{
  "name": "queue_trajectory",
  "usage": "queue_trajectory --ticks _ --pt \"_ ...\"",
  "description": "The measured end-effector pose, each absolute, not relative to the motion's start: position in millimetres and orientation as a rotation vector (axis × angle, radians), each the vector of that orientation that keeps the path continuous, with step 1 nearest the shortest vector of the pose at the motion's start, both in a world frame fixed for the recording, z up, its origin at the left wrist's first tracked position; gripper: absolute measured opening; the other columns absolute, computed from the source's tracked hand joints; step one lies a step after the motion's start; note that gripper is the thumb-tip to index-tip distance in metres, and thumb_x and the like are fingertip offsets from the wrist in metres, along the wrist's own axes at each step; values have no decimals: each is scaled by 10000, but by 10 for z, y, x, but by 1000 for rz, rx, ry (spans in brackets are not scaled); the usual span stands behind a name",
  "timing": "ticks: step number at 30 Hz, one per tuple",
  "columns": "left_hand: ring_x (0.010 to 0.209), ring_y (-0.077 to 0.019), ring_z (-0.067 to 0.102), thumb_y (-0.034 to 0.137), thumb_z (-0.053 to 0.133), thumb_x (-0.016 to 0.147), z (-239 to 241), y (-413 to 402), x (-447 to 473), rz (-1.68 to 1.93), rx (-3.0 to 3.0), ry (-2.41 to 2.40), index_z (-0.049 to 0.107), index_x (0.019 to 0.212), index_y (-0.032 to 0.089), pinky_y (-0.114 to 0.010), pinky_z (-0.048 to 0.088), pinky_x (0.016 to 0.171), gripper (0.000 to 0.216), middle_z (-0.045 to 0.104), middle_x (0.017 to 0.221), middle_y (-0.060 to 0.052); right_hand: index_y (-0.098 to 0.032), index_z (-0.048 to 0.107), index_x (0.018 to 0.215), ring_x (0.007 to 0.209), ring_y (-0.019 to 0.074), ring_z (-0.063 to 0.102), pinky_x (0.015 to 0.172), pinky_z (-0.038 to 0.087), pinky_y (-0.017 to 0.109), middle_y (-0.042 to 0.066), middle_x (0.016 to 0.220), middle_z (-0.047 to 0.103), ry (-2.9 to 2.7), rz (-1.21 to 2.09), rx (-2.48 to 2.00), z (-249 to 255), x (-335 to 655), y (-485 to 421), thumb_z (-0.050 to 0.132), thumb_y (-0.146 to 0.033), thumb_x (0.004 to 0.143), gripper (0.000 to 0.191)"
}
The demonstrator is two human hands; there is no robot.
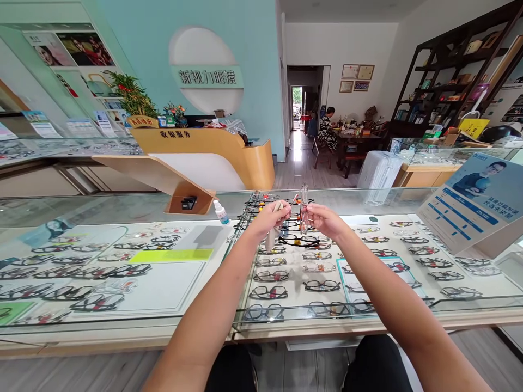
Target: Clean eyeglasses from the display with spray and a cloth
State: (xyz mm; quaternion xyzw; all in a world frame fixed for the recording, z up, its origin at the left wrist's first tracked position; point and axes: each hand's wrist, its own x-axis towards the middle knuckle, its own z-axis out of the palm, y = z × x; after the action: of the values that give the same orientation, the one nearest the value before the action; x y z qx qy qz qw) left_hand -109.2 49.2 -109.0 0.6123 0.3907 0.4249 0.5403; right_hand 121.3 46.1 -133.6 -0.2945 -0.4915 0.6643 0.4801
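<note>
My right hand is closed on a pair of clear-framed glasses, held upright on edge above the glass counter. My left hand is pinched on a small grey cloth that hangs down beside the glasses. Just under both hands a black-framed pair lies on the counter top. A small white spray bottle with a blue cap stands to the left of my left hand.
Under the glass lie several rows of spectacle frames. A blue and white sign stands at the right. A yellow-green sheet lies at the left. A wooden reception desk is behind, and a person sits at a far table.
</note>
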Motion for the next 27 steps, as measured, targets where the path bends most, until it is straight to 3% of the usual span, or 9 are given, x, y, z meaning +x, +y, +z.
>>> queue_trajectory --ticks 11,16,19,23,27 --pt "555 -74 350 574 1010 645 -1082 718 -1584 1141 1443 949 647 802 190 -239 203 548 551 473 639 56 -203 814 740 756 154 672 719 523 281 32 814 784 -1433 1681 -780 -1176 1487 470 1068 -503 650 404" --pt "541 -54 354 523 1059 589 -1090 749 -1616 1167 1336 893 656 756 167 -227 184 516 563 512 667 38 -207 812 763 758 156 679 726 536 285 26 804 788 -1529 1708 -768 -1117 1581 456 1049 -518 707 395" --pt "567 -60 378 514 1050 607 -1091 741 -1578 1195 1285 856 664 815 172 -212 197 505 556 610 746 -1 -223 792 812 842 189 747 758 569 299 46 884 833 -1528 1728 -754 -1123 1600 453 1038 -541 731 410" --pt "623 -73 454 425 1023 616 -1044 683 -1550 1245 1139 724 689 980 192 -189 227 502 546 764 1012 -80 -245 725 879 1113 248 813 901 603 337 93 1131 889 -1472 1750 -680 -1141 1630 435 1004 -547 807 418" --pt "629 -71 504 346 976 637 -984 634 -1487 1246 962 600 694 1121 190 -180 255 484 582 789 1167 -124 -264 656 940 1395 282 745 1214 518 460 115 1376 846 -1416 1760 -560 -1124 1638 400 939 -537 902 395"
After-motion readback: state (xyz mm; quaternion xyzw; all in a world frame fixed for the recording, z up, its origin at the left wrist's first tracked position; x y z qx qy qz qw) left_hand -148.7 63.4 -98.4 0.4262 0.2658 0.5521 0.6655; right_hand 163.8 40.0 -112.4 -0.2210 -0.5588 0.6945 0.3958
